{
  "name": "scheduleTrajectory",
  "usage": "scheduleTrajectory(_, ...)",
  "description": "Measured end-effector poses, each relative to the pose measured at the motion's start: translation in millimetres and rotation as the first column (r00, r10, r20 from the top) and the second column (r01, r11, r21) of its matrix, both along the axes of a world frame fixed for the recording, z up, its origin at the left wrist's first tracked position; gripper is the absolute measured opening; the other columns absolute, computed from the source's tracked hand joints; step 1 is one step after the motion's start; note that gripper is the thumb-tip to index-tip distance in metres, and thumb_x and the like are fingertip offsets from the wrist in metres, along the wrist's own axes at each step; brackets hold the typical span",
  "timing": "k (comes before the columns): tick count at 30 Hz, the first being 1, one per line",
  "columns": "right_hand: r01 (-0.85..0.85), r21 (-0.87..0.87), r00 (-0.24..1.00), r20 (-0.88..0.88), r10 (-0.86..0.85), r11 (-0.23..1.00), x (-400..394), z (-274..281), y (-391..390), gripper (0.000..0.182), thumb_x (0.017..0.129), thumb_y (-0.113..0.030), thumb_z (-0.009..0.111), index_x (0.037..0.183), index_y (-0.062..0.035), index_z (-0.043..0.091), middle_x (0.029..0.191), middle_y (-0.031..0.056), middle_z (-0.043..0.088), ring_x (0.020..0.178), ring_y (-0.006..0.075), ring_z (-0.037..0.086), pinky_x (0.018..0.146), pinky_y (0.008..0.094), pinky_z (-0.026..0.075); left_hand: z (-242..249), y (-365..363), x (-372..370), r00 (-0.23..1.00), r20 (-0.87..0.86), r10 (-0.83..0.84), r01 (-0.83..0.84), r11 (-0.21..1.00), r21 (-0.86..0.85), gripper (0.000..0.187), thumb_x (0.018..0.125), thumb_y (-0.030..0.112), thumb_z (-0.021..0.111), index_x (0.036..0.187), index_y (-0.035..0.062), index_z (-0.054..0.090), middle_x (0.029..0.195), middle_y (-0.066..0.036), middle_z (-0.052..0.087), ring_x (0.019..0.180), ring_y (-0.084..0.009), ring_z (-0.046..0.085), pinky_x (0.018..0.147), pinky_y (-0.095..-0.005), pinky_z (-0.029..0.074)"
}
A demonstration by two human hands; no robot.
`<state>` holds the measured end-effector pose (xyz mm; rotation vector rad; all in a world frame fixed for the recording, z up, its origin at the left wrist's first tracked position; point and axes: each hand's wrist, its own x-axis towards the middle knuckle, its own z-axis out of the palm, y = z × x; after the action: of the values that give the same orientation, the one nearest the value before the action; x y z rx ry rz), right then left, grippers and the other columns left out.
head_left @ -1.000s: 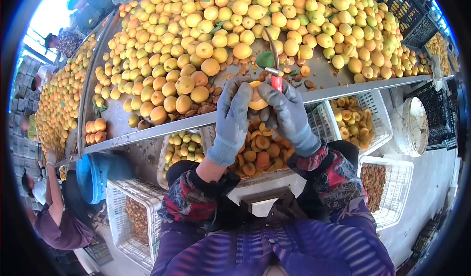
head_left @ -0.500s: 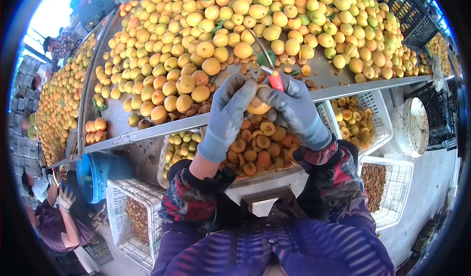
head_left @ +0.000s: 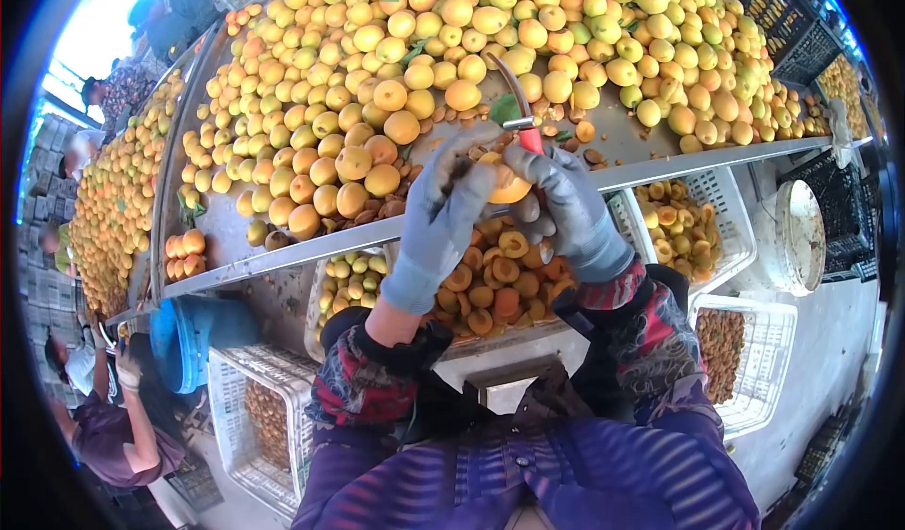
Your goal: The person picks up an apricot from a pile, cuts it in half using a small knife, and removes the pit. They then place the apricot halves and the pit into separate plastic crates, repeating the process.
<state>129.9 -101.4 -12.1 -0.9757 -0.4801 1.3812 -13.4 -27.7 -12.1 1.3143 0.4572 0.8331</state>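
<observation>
In front of me, over the table's metal edge, both gloved hands meet at an orange-yellow apricot [head_left: 510,189]. My left hand [head_left: 443,211] is closed on the fruit from the left, and it looks opened at the top, with something brownish by the fingertips. A curved knife [head_left: 530,138] with a red handle is gripped in my right hand [head_left: 571,211], its blade pointing up and away. The right fingers also touch the apricot. Directly below the hands lie many pitted apricot halves [head_left: 500,271]. Part of the fruit is hidden by the gloves.
A large heap of whole apricots [head_left: 377,68] covers the metal table [head_left: 311,249]. Below are white crates of pits [head_left: 269,426], another crate [head_left: 745,223] of halves, a blue bucket [head_left: 179,341] and a white bucket [head_left: 801,238]. At left, another person [head_left: 123,436] works.
The knife has turned more upright, showing more of its blade. My left fingers have spread slightly from the right hand, and the apricot looks more opened.
</observation>
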Motion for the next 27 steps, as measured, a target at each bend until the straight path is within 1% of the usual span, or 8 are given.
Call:
scheduleTrajectory(1, 0.004, 0.003, 1.0, -0.001, -0.004, 1.0, 1, 3, -1, 0.022, 0.088, -0.029, 0.061, 0.092, -0.0065, 0.061, 0.052, 0.0024, 0.05, 0.034, 0.0081, 0.041, 0.032, 0.0213, 0.03, 4, 2, 0, 0.996, -0.072, 0.048, -0.021, 0.939, 0.344, 0.031, 0.089, 0.014, 0.061, 0.117, 0.0022, 0.056, 0.091, -0.002, 0.06, 0.077, -0.0094, 0.054, 0.071, -0.0219, 0.044)
scheduleTrajectory(6, -0.016, -0.121, 0.988, 0.154, 0.035, 0.992, 2, 6, -4, 0.03, 0.089, -0.032, 0.06, 0.099, -0.0032, 0.061, 0.054, 0.003, 0.051, 0.034, 0.0091, 0.042, 0.032, 0.0215, 0.031, 8, 18, -11, 0.98, -0.193, -0.051, 0.155, 0.801, 0.578, 0.041, 0.082, 0.01, 0.066, 0.121, 0.0008, 0.056, 0.104, -0.014, 0.063, 0.082, -0.0212, 0.06, 0.072, -0.031, 0.047)
scheduleTrajectory(11, 0.063, -0.141, 0.977, 0.211, -0.032, 0.988, -6, 10, -1, 0.031, 0.09, -0.031, 0.06, 0.101, -0.0021, 0.06, 0.058, 0.003, 0.052, 0.038, 0.0087, 0.045, 0.032, 0.0205, 0.033, 3, 7, -3, 0.924, -0.281, 0.261, 0.076, 0.594, 0.801, 0.026, 0.084, 0.01, 0.063, 0.106, -0.002, 0.057, 0.095, -0.022, 0.06, 0.074, -0.0333, 0.058, 0.063, -0.0358, 0.047)
scheduleTrajectory(15, 0.191, -0.12, 0.941, 0.306, -0.146, 0.974, -15, 5, 2, 0.027, 0.09, -0.027, 0.059, 0.099, -0.0018, 0.06, 0.064, 0.0023, 0.056, 0.042, 0.0066, 0.049, 0.033, 0.0196, 0.035, -3, 1, 4, 0.919, -0.189, 0.347, -0.051, 0.579, 0.814, 0.019, 0.089, 0.013, 0.059, 0.098, -0.0026, 0.057, 0.088, -0.021, 0.06, 0.07, -0.0316, 0.058, 0.062, -0.035, 0.046)
scheduleTrajectory(21, 0.044, -0.057, 0.959, 0.284, -0.026, 0.997, -17, 6, -1, 0.026, 0.09, -0.027, 0.059, 0.094, -0.0019, 0.06, 0.068, 0.0009, 0.058, 0.044, 0.0042, 0.051, 0.034, 0.0186, 0.035, -22, 8, 7, 0.904, -0.065, 0.422, -0.336, 0.797, 0.501, 0.018, 0.094, 0.014, 0.053, 0.094, -0.0026, 0.059, 0.074, -0.009, 0.059, 0.065, -0.0128, 0.053, 0.059, -0.0262, 0.043)
scheduleTrajectory(23, 0.013, -0.077, 0.958, 0.285, 0.01, 0.997, -12, 7, -1, 0.027, 0.089, -0.028, 0.06, 0.093, -0.0018, 0.06, 0.069, 0.0012, 0.059, 0.044, 0.004, 0.051, 0.035, 0.0185, 0.035, -24, 17, 8, 0.957, -0.012, 0.289, -0.288, 0.949, -0.126, 0.018, 0.093, 0.015, 0.057, 0.095, -0.0022, 0.06, 0.075, -0.001, 0.059, 0.067, -0.0056, 0.049, 0.059, -0.0222, 0.042)
scheduleTrajectory(26, -0.198, -0.147, 0.88, 0.409, 0.242, 0.969, 0, 7, -7, 0.031, 0.088, -0.031, 0.062, 0.091, -0.0009, 0.061, 0.067, 0.001, 0.057, 0.047, 0.0059, 0.052, 0.039, 0.0207, 0.038, -12, 39, -11, 0.945, -0.278, 0.173, -0.126, 0.976, 0.179, 0.017, 0.091, 0.015, 0.06, 0.098, 0.0001, 0.062, 0.079, 0.002, 0.059, 0.068, -0.0038, 0.048, 0.06, -0.0203, 0.042)
scheduleTrajectory(27, -0.286, -0.186, 0.783, 0.52, 0.341, 0.94, 4, 5, -9, 0.03, 0.088, -0.029, 0.062, 0.099, -0.0012, 0.062, 0.066, 0.0001, 0.057, 0.047, 0.0051, 0.051, 0.04, 0.0193, 0.037, -9, 42, -15, 0.908, -0.271, 0.319, -0.16, 0.863, 0.479, 0.016, 0.09, 0.011, 0.06, 0.102, 0.0018, 0.063, 0.08, 0.0, 0.06, 0.069, -0.005, 0.051, 0.061, -0.0207, 0.043)
